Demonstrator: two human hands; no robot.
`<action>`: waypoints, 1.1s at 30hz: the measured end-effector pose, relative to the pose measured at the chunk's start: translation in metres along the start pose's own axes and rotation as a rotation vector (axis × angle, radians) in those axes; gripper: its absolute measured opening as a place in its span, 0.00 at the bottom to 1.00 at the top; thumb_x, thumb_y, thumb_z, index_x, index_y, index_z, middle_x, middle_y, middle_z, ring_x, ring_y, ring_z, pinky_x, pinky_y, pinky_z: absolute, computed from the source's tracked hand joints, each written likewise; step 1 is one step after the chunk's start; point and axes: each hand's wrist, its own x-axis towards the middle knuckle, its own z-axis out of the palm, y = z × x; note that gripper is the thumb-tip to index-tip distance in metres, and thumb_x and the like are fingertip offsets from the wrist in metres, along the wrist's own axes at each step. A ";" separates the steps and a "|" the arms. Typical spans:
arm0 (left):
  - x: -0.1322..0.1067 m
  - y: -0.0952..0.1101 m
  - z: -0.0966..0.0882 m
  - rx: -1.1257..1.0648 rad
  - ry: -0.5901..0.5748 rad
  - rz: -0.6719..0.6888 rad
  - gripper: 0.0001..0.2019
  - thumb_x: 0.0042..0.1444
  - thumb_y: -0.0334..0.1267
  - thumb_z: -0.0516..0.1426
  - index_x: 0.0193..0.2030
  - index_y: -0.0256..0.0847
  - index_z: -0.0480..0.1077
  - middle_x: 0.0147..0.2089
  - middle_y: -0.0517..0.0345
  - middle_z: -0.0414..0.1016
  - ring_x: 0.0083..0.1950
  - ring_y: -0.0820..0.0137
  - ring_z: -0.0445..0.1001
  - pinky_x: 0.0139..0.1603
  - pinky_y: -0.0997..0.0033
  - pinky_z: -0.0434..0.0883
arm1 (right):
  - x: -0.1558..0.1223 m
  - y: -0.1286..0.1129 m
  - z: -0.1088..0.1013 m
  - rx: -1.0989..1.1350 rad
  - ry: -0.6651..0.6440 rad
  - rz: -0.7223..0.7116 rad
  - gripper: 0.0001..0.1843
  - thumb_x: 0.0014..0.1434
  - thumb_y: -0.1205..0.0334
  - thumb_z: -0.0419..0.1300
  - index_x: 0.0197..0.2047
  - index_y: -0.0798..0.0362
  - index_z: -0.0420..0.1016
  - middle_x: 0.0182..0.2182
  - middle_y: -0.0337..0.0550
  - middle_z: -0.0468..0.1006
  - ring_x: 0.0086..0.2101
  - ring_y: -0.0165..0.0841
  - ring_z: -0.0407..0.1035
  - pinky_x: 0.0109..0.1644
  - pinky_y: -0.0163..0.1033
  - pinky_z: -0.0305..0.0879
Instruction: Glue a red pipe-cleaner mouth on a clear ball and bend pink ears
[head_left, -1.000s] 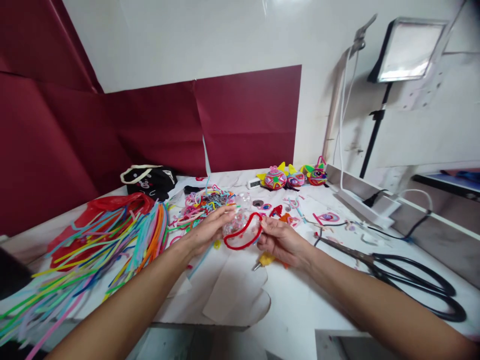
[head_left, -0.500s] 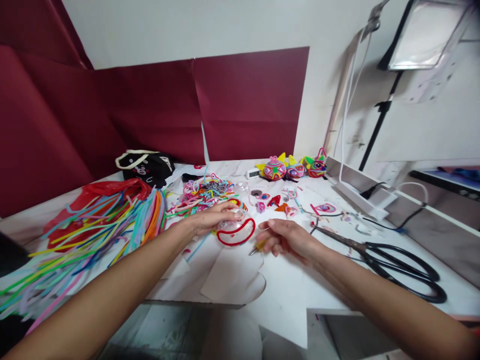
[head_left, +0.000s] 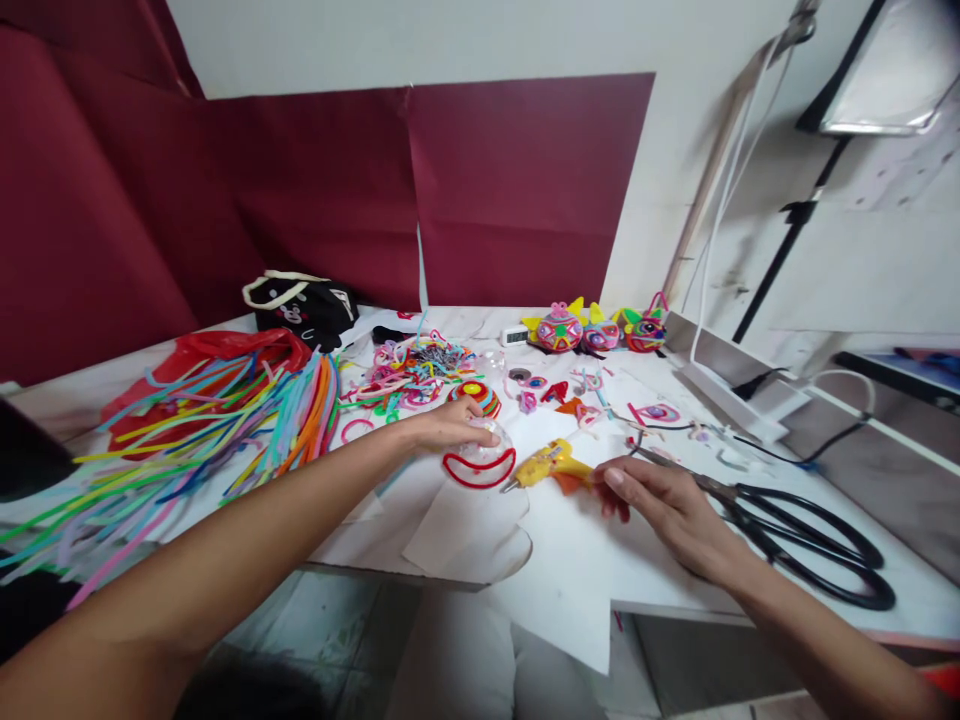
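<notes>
Evidently gripping clear ball (head_left: 480,455) from above in left hand (head_left: 446,427), over near part of table (head_left: 562,550), perhaps to leave red loop (head_left: 480,487) uncovered, while meeting handle end of yellow glue gun (head_left: 551,460) with right hand (head_left: 667,508), likely to keep clear of nozzle (head_left: 511,487), though impossible to tell whether clasping or merely touching.

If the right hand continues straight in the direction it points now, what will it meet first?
Probably the yellow glue gun: its handle is at the right hand, though contact is unclear.
</notes>
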 end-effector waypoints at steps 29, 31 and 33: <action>-0.008 -0.003 0.003 0.319 -0.100 0.160 0.29 0.53 0.59 0.53 0.53 0.40 0.69 0.52 0.50 0.75 0.52 0.57 0.72 0.48 0.65 0.66 | -0.005 0.040 -0.006 -1.050 0.076 -0.196 0.14 0.65 0.63 0.52 0.49 0.56 0.74 0.40 0.52 0.78 0.40 0.43 0.72 0.45 0.47 0.69; -0.010 -0.005 0.002 0.330 -0.091 0.169 0.28 0.55 0.59 0.51 0.53 0.40 0.69 0.51 0.50 0.75 0.51 0.57 0.72 0.48 0.65 0.66 | -0.002 0.043 -0.004 -1.078 0.044 -0.141 0.14 0.64 0.63 0.53 0.50 0.57 0.74 0.40 0.53 0.79 0.40 0.43 0.73 0.45 0.47 0.69; -0.011 -0.007 0.002 0.342 -0.085 0.189 0.26 0.57 0.58 0.50 0.51 0.40 0.70 0.50 0.52 0.76 0.49 0.59 0.73 0.48 0.65 0.66 | -0.002 0.045 -0.001 -1.086 0.038 -0.129 0.14 0.64 0.63 0.53 0.50 0.57 0.74 0.41 0.54 0.79 0.40 0.43 0.73 0.44 0.46 0.69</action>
